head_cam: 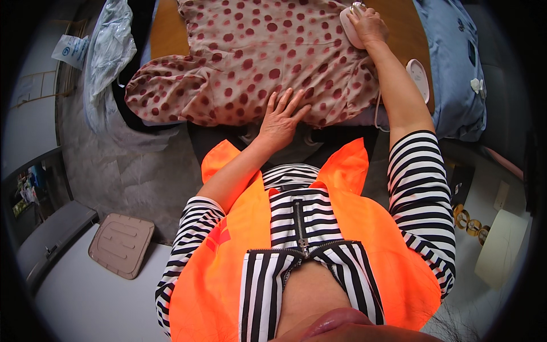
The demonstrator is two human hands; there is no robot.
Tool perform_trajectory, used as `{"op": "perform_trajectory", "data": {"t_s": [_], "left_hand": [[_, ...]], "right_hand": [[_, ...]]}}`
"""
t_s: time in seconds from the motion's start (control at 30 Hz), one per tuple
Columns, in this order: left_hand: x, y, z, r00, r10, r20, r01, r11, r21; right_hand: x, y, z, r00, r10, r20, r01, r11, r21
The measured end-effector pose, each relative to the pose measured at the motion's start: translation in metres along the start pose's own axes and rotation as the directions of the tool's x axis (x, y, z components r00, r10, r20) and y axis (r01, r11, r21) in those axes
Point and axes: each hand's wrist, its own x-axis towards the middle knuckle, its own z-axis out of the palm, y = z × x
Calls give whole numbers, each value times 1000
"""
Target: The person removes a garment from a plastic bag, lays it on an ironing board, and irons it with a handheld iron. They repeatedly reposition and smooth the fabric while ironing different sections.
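A pale pink garment (265,51) with dark red dots lies spread over a wooden board (397,25). My right hand (371,28) grips a small pink and white handheld iron (351,30) at the garment's upper right edge. My left hand (283,117) lies with fingers apart on the garment's near edge, holding nothing. To the left, a bunched sleeve-like part (158,92) reaches past the board. A pale oval iron rest (418,80) sits on the board's right side, and a light cord (377,113) hangs at the near edge.
Blue cloth (453,68) hangs over the right side. Clear plastic wrapping (109,55) drapes down at the left, near a white plastic bag (72,50) bearing print. A brown plastic lid (122,246) is at lower left. Gold rings (473,226) stand beside a pale cylinder-like object (500,248) at right.
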Motion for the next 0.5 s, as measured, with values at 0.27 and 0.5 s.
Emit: {"op": "perform_trajectory", "data": {"t_s": [0.27,0.5], "left_hand": [[-1,0,4,1000,-4,-17,5,1000,9],[-3,1,5,1000,-3,-10,3,1000,26]], "right_hand": [[-32,-25,-56,973,-229,1,229,971,65],[-111,-77,-105,831,-555,-51,552,807,212]]}}
